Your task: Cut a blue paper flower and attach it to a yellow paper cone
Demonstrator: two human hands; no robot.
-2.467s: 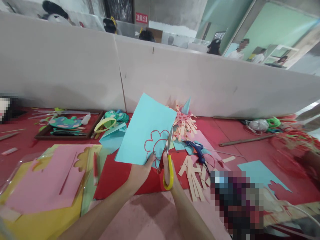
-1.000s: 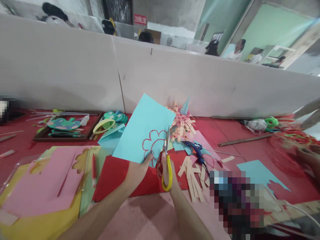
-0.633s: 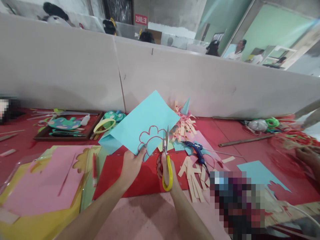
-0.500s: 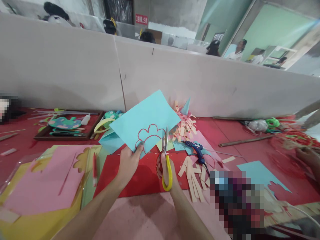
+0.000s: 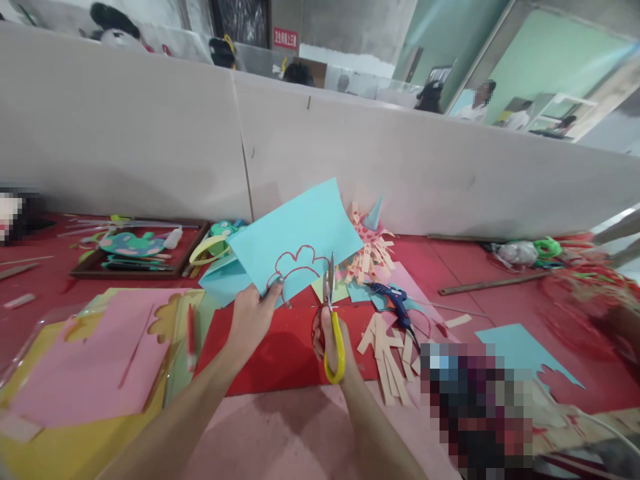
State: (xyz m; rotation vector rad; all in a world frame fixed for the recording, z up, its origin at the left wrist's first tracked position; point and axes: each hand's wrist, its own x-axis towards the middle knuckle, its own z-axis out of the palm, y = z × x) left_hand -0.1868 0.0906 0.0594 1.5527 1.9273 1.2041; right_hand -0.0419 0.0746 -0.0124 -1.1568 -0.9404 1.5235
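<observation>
A light blue sheet (image 5: 300, 223) with a red scalloped outline drawn on it is gripped at its lower left edge by my left hand (image 5: 253, 313), thumb on top. My right hand (image 5: 331, 340) is closed around the yellow-handled scissors (image 5: 335, 347). The scissor blades point upward at the sheet's right-hand lower edge, beside the drawn outline. Under both hands lies a red sheet (image 5: 285, 353). Some of my right fingers are hidden behind the handles.
A blue glue gun (image 5: 395, 300) and beige paper strips (image 5: 385, 360) lie right of my hands. Pink paper (image 5: 100, 360) and a tool tray (image 5: 187, 267) are at left. Another person's hand (image 5: 625, 323) is at the far right, near red string.
My left hand has shifted slightly left and turned the blue sheet a little counterclockwise. The scissors have stayed in nearly the same place.
</observation>
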